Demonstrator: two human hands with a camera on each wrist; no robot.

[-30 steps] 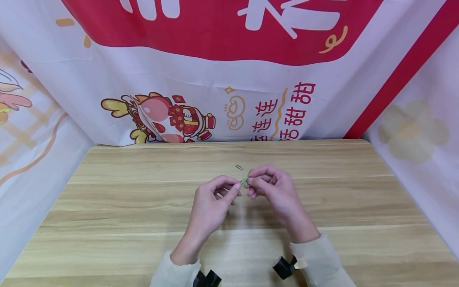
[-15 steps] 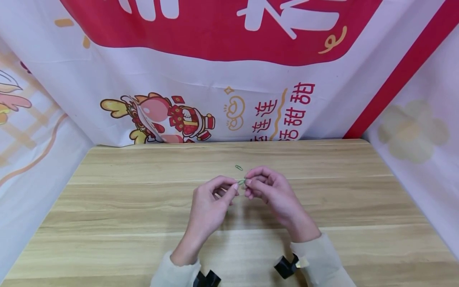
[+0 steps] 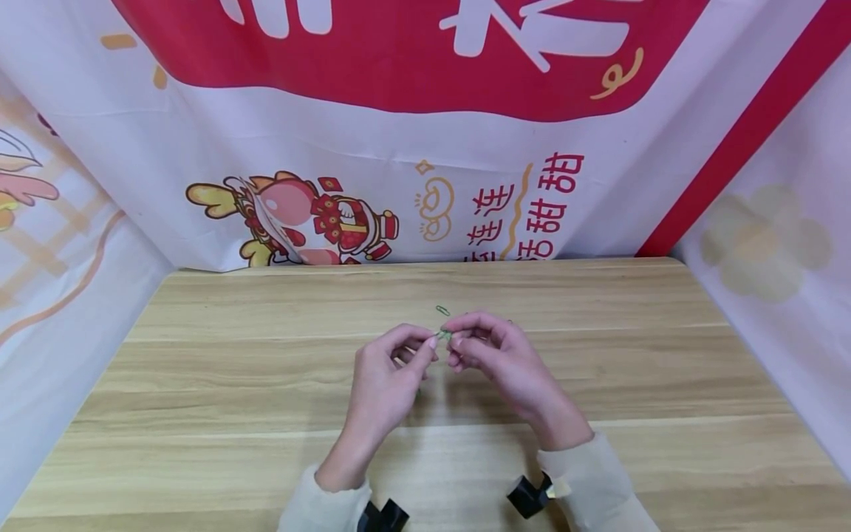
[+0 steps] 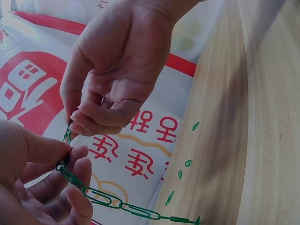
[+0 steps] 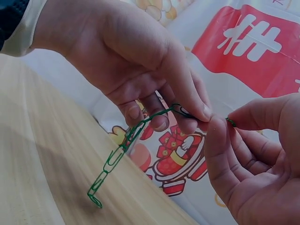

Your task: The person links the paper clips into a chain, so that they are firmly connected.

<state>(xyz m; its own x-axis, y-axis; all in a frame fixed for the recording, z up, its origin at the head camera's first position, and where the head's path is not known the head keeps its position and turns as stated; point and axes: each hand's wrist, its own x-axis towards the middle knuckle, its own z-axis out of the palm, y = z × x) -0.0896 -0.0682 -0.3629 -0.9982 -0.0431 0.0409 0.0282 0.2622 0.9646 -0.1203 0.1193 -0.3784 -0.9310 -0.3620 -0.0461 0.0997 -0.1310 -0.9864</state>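
Pinching green paper clips [image 3: 445,335]
Left hand [image 3: 388,375] and right hand [image 3: 508,362] hold them over the wooden table [image 3: 219,369], another clip [image 3: 442,310] just beyond

Work surface: pale-tan wood-grain tabletop [image 3: 199,355], brown streaks running side to side. Directly on it, per left-wrist view — four loose green looped-wire paper clips [image 4: 188,163] in a rough row, middle two closest together.

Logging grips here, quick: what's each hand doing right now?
Left hand: closed, pinching a chain of green paper clips.
Right hand: closed, pinching a green paper clip.
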